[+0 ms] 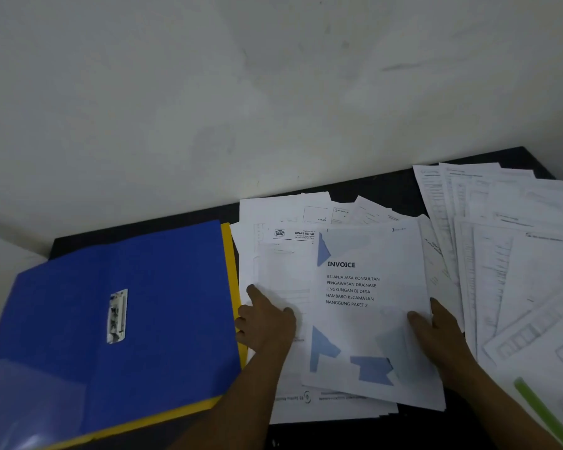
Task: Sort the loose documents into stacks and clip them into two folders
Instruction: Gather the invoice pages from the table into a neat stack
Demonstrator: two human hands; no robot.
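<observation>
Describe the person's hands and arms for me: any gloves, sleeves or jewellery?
Both hands are bare. The left hand and right hand wear no gloves, and no ring shows on the fingers in view. The forearms are uncovered too, with no sleeve, watch or bracelet visible down to the frame edge.

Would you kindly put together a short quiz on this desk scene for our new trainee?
1. True or false: the blue folder lies on top of the yellow folder.
2. What does the right hand pinch? A: the invoice sheet. B: the blue folder. C: a pen.
3. Fill in: the metal clip sits on the ___ folder.

Key: 1 true; 2 A; 3 blue.
</observation>
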